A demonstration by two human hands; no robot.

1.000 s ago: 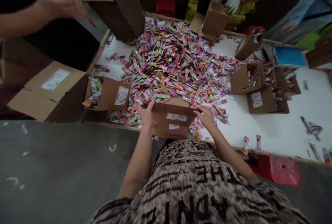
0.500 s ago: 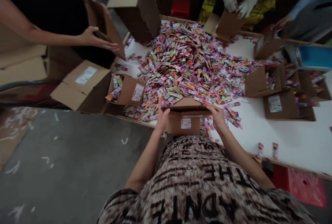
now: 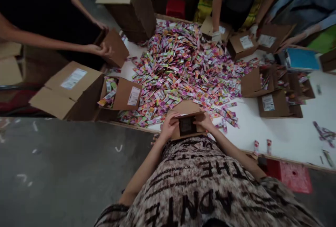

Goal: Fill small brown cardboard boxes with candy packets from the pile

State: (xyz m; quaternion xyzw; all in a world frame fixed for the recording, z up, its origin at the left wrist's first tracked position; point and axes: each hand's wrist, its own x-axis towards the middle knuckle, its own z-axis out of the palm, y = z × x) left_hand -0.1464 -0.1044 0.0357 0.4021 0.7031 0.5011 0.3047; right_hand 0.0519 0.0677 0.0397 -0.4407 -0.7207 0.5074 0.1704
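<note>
A small brown cardboard box (image 3: 187,107) is held at the table's near edge, close against my body. Its mouth is spread and its dark inside faces up at me. My left hand (image 3: 169,126) grips the box's left side, with the fingers bent over the edge. On the opposite side my right hand (image 3: 206,122) grips the right edge, its fingertips reaching into the opening. Just beyond the box lies a large heap of small, colourful packaged sticks (image 3: 181,66). The bottom of the box is in shadow, so its contents cannot be made out.
Filled boxes stand left (image 3: 128,94) and right (image 3: 267,102) of the heap. A tall cardboard stack (image 3: 128,13) rises at the back left. Co-workers handle boxes across the table (image 3: 283,132) and at left. A red stool (image 3: 295,176) sits below the right edge.
The box has opened and tipped, so its dark inside shows instead of its labelled wall. My hands have come closer together. Across the table, a gloved hand now reaches to the heap.
</note>
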